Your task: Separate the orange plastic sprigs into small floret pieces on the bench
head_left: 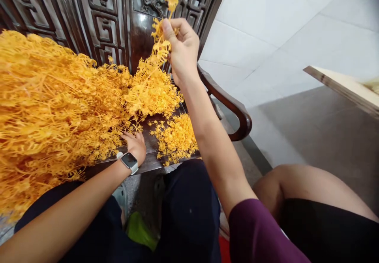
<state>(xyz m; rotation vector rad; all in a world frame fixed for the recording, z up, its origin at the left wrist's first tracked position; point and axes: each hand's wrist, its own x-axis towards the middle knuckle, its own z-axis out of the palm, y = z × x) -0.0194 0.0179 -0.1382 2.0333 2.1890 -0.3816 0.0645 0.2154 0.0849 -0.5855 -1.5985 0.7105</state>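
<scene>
Two hands are working: the fingers [169,28] of your right hand [184,50] are pinching a dried orange sprig [160,46] that is rising toward twelve o'clock from the heap [53,109] at ten, while your open left hand [134,146] is resting nearer the heap.

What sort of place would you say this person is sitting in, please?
Probably a room in a home used for handicraft work, judging by the carved dark wooden chair, the white wall tiles and the large heap of orange-yellow sprigs.
</scene>
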